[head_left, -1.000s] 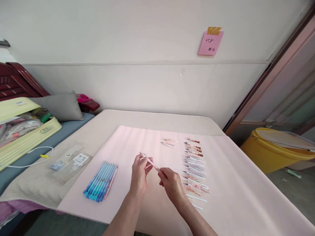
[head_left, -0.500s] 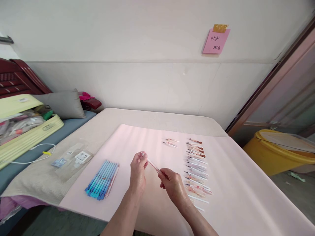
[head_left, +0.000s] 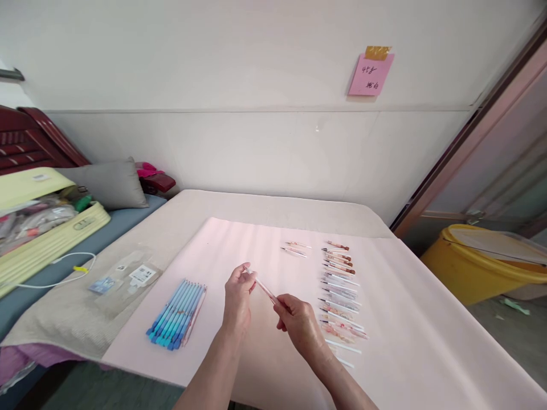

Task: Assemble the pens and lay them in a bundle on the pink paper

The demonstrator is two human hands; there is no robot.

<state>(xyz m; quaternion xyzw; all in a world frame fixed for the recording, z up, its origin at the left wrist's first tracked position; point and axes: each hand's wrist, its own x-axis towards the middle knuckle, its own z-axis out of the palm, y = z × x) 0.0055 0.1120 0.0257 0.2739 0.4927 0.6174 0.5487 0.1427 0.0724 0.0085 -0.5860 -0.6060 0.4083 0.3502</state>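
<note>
Between my two hands, above the pink sheet [head_left: 252, 239], is a slim pale pink pen [head_left: 265, 289]. My left hand [head_left: 239, 290] pinches its upper left end with thumb and fingers. The lower right end is gripped in my right hand [head_left: 297, 319], whose fingers hide that part. To the left lies a row of blue pens [head_left: 175, 316], with a pink pen [head_left: 195, 316] along its right side. Right of my hands is a column of pens and loose parts [head_left: 342, 290], some with brown ends. A few thin pen refills [head_left: 296, 249] lie farther back.
Clear plastic packaging [head_left: 123, 279] lies on the beige cloth at the left. Beyond it are an open pale yellow box [head_left: 55, 228] and a grey pillow [head_left: 115, 183]. A yellow bin [head_left: 478, 267] stands at the right. A wall [head_left: 256, 148] with a pink note [head_left: 371, 74] rises behind.
My left fingers have shifted slightly on the pen's upper end, the forefinger lifting a little. Both hands keep hold of the pen. The view has tilted slightly.
</note>
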